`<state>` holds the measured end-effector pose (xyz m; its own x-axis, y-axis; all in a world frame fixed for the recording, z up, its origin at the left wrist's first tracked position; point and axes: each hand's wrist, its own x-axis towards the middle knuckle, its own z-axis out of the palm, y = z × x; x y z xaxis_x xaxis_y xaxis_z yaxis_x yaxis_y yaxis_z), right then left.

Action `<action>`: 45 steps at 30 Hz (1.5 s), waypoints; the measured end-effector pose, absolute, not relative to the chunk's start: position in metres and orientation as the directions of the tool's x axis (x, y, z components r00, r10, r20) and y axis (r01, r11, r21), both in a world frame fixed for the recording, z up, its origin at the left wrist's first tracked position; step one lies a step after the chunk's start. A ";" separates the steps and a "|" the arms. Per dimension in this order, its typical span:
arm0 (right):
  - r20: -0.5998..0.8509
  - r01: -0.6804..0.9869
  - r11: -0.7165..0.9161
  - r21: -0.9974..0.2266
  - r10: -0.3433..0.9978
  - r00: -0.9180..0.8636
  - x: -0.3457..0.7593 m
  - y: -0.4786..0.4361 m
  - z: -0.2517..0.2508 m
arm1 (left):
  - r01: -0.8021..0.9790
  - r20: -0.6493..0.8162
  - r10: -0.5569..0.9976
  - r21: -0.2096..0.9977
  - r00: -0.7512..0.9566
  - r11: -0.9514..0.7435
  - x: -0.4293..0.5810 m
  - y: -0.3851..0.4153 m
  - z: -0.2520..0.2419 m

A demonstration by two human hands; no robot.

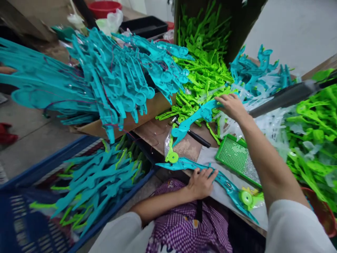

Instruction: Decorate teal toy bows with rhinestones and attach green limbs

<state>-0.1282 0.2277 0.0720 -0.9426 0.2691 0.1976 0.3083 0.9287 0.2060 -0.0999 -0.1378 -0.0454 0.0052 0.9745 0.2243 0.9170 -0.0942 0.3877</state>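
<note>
My left hand (201, 182) rests on a long teal plastic part (184, 164) lying along the table's near edge, fingers curled over it. A green disc (246, 198) sits at that part's right end. My right hand (231, 106) reaches forward and grips another teal part (193, 121) by its far end, lifting it over the table; a green piece (171, 154) hangs at its lower tip. A black tool (196, 136) lies beneath it.
A cardboard box (147, 112) holds a big heap of teal parts (105, 77). Green parts (205, 70) pile up at the back and at the right (316, 140). A blue crate (34, 182) at the left holds assembled pieces. A green tray (234, 156) lies near my right arm.
</note>
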 end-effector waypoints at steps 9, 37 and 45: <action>0.359 0.367 0.909 0.198 0.281 -0.890 -0.084 0.177 0.144 | 0.920 0.192 0.981 0.387 -0.015 -0.062 -0.099 -0.137 -0.043; -0.173 0.585 0.674 -0.451 0.577 -0.798 0.101 0.007 0.084 | 0.955 0.146 0.989 0.294 -0.001 -0.042 -0.095 -0.138 -0.030; -0.254 0.613 0.742 -0.271 0.559 -0.789 0.092 0.004 0.069 | 0.944 0.117 0.993 0.331 -0.031 -0.010 -0.096 -0.143 -0.017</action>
<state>0.0921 0.0038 0.0686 -0.7891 0.5595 -0.2537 0.6132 0.7418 -0.2714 -0.0963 -0.1431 -0.0169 -0.0308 0.9927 0.1169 0.9435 -0.0097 0.3312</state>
